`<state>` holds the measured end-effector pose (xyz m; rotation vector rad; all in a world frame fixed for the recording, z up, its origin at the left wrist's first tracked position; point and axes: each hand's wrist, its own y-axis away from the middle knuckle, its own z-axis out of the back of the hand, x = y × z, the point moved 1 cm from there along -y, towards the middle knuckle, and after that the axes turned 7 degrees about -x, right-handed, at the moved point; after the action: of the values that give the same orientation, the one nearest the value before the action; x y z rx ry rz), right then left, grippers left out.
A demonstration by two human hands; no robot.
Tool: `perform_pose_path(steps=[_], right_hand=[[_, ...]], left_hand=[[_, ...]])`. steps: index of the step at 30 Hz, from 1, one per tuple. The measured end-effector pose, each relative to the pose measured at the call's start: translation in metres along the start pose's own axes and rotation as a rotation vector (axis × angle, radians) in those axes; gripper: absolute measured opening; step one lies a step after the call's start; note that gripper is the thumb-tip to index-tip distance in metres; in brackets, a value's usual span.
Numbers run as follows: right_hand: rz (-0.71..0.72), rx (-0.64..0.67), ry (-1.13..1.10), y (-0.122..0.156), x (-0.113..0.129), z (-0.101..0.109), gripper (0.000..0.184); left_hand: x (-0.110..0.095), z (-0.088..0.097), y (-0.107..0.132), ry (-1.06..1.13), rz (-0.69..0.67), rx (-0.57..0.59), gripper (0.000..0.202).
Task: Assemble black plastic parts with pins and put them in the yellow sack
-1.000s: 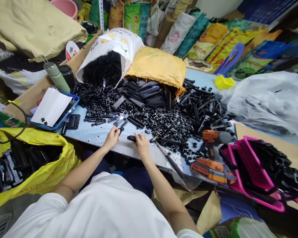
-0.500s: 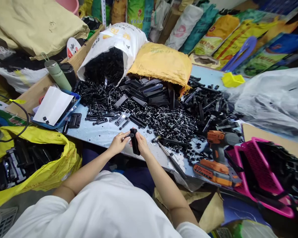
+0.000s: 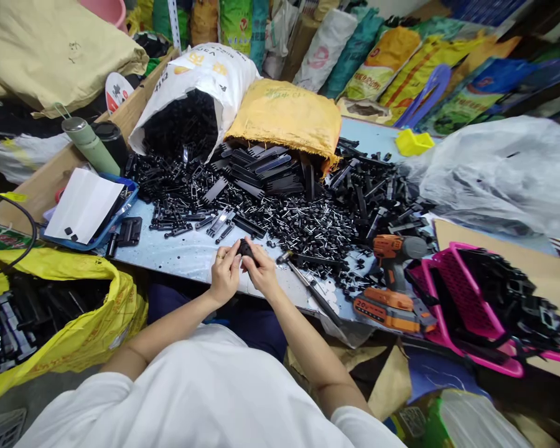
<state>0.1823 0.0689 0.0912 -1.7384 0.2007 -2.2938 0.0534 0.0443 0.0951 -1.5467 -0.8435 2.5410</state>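
My left hand (image 3: 224,275) and my right hand (image 3: 264,274) meet at the near edge of the pale blue table (image 3: 177,252). Both are closed round one small black plastic part (image 3: 245,249), which pokes out between the fingertips; most of it is hidden by the fingers. Just beyond the hands lies a big heap of black plastic parts and silver pins (image 3: 303,211). A hammer (image 3: 308,283) lies on the table right of my right hand.
An orange cordless drill (image 3: 392,280) lies at the right, beside a pink basket (image 3: 452,305) of black parts. A white sack (image 3: 200,81) and yellow sack (image 3: 284,115) spill parts at the back. A blue tray with white paper (image 3: 86,205) and a yellow bag (image 3: 74,317) are left.
My hands picked a black part up off the table and came together. It stood upright in my right hand half a second ago; now both hands close round it, held lower.
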Motion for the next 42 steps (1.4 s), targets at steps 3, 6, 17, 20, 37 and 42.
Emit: perform_pose_path(steps=[3, 6, 17, 20, 37, 42], right_hand=[[-0.001, -0.016, 0.018, 0.004, 0.007, -0.005, 0.054], [0.02, -0.043, 0.051, 0.004, 0.01, -0.005, 0.056], [-0.076, -0.118, -0.008, 0.015, -0.006, -0.026, 0.057], [-0.054, 0.047, 0.165, 0.005, -0.02, -0.017, 0.053], [0.165, 0.317, 1.259, -0.008, -0.062, 0.153, 0.026], [0.225, 0.554, 1.141, 0.019, -0.035, 0.086, 0.035]], left_hand=[[0.0, 0.004, -0.009, 0.026, -0.049, 0.051, 0.042], [0.004, 0.009, -0.019, 0.077, -0.105, 0.122, 0.04], [0.016, 0.007, -0.024, 0.086, -0.086, 0.225, 0.038], [0.031, -0.001, -0.009, -0.013, 0.066, 0.211, 0.038], [0.072, -0.024, -0.004, -0.577, -0.313, 0.866, 0.032], [0.067, -0.023, -0.005, -0.419, -0.321, 0.841, 0.036]])
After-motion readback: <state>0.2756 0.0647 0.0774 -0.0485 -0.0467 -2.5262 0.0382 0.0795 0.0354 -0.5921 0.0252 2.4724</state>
